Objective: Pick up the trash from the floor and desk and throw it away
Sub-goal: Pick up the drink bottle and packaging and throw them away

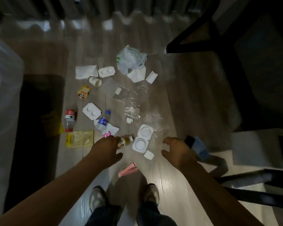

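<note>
Amber bottle (125, 141) half-hidden by left hand (107, 148)

Dim room, pale wood-grain plank floor (170, 98), glossy glare patch near bottom centre. Dark curtain folds (104, 7) along top edge. Black angled furniture frame (201, 28) upper right. Dark mat (38, 128) on floor at left. Translucent plastic sheeting (3, 88) far left. White surface (252, 149) lower right.

Bare forearms, no sleeves, dark trousers (104, 214), pale grey worn shoes (96, 197) with dark trim
</note>
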`<state>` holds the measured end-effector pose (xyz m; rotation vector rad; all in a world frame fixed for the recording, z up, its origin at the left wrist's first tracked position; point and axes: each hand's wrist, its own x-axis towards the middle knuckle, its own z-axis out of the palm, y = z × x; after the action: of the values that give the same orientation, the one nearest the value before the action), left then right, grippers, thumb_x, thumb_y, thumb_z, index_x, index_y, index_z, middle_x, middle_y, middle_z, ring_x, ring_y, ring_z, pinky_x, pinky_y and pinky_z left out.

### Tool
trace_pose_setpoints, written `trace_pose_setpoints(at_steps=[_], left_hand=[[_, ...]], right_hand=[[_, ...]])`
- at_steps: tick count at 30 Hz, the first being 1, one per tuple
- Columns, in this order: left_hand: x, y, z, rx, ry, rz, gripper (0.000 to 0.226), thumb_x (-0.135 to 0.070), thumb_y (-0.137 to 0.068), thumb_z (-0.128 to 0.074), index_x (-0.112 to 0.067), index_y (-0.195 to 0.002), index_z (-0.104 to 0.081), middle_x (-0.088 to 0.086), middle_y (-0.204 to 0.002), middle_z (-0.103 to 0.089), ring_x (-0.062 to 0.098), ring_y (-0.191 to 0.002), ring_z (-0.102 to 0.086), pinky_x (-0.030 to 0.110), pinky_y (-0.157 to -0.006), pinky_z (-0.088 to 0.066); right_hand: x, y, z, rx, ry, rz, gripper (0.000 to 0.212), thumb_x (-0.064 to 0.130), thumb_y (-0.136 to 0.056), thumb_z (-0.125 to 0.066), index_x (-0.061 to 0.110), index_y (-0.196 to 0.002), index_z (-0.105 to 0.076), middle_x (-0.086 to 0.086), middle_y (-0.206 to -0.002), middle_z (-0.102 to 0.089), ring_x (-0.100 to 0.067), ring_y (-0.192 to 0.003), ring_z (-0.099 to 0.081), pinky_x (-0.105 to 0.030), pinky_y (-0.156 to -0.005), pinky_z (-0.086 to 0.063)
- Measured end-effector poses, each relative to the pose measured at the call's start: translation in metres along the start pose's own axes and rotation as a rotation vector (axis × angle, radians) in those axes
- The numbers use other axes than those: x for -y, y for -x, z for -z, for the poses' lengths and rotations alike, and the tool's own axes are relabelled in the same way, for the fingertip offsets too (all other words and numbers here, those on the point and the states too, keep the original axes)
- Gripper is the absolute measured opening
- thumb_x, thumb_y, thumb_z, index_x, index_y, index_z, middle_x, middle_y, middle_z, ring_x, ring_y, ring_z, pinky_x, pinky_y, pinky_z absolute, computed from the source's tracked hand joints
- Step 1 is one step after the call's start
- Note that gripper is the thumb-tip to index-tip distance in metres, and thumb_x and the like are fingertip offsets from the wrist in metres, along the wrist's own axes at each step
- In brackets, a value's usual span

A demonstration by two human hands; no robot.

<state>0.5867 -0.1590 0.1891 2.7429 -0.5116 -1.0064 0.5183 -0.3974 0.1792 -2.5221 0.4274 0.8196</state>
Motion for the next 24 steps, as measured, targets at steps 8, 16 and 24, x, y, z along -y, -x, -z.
trace_pose_setpoints(at_steps=[8,16,24], left_hand=[[0.073,-0.153,-0.154,-0.04,-0.052,-0.112,0.049,-0.039,-0.079,-0.068,-0.021,-0.122,-0.054,0.002,-0.113,-0.06,0.016,-0.097,-0.059,0.022,-0.075,-0.043],[0.137,-0.274,-0.255,-0.093,-0.121,-0.228,0.056,-0.055,-0.075,-0.068,-0.028,-0.121,-0.051,-0.006,-0.114,-0.06,0.009,-0.097,-0.058,0.023,-0.083,-0.049],[0.169,-0.29,-0.309,-0.067,-0.24,-0.266,0.086,-0.062,-0.071,-0.067,-0.031,-0.14,-0.027,-0.003,-0.133,-0.048,0.013,-0.109,-0.055,0.024,-0.086,-0.05]], right_hand=[[-0.064,-0.162,-0.149,-0.071,0.058,-0.008,0.045,0.031,-0.09,-0.059,0.019,-0.132,-0.051,-0.004,-0.132,-0.052,-0.019,-0.119,-0.051,-0.025,-0.099,-0.038],[-0.114,-0.325,-0.219,-0.17,0.106,0.029,0.05,0.024,-0.085,-0.064,0.012,-0.132,-0.052,-0.018,-0.125,-0.054,-0.033,-0.112,-0.054,-0.034,-0.094,-0.046],[-0.141,-0.341,-0.234,-0.225,0.162,0.061,0.043,0.023,-0.097,-0.052,0.006,-0.135,-0.048,-0.017,-0.135,-0.05,-0.035,-0.124,-0.045,-0.034,-0.103,-0.035]])
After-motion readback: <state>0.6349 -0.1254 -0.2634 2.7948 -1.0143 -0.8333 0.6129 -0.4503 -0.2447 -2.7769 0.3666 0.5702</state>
